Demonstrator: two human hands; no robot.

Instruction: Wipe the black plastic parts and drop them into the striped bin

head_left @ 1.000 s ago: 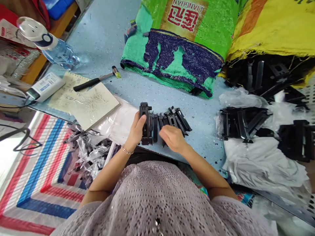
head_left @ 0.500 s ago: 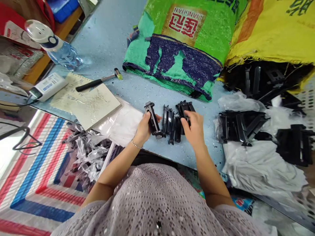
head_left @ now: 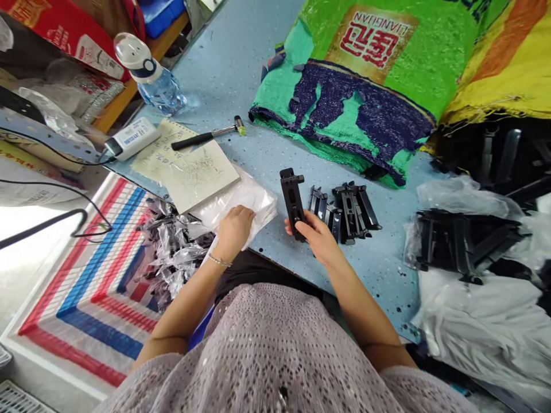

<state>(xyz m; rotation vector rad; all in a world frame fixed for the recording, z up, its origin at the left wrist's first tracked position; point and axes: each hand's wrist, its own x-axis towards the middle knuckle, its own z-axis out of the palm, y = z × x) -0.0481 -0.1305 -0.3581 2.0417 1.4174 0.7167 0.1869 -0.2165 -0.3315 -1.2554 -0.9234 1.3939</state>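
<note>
View from above the seated worker. The right hand [head_left: 316, 238] grips a long black plastic part [head_left: 293, 201] by its lower end, fingers wrapped round it, so that the part stands nearly upright above the near edge of the blue tabletop [head_left: 241, 63]. Just to its right lies a row of similar black parts [head_left: 344, 209], packed side by side on the tabletop and not touched by either hand. The left hand [head_left: 235, 226] rests palm down, fingers curled, on a stack of clear plastic bags [head_left: 247, 201] that overhangs the tabletop's near edge (whether it pinches a bag or only presses on it cannot be told).

Beyond the bags lies a pale board [head_left: 191, 172] strewn with small metal pieces, with a small hammer [head_left: 206, 136] across its far corner. Left of these sit a white box [head_left: 131, 137] and a water bottle [head_left: 150, 77] lying tilted. At the far side of the tabletop lies a green woven sack [head_left: 365, 74], a yellow sack [head_left: 508, 63] beside it. More black parts in clear wrapping [head_left: 456, 241] are heaped at the right, well apart from the hands. Crumpled silvery wrappers [head_left: 172, 252] sit below the tabletop edge, over a striped mat [head_left: 86, 287].
</note>
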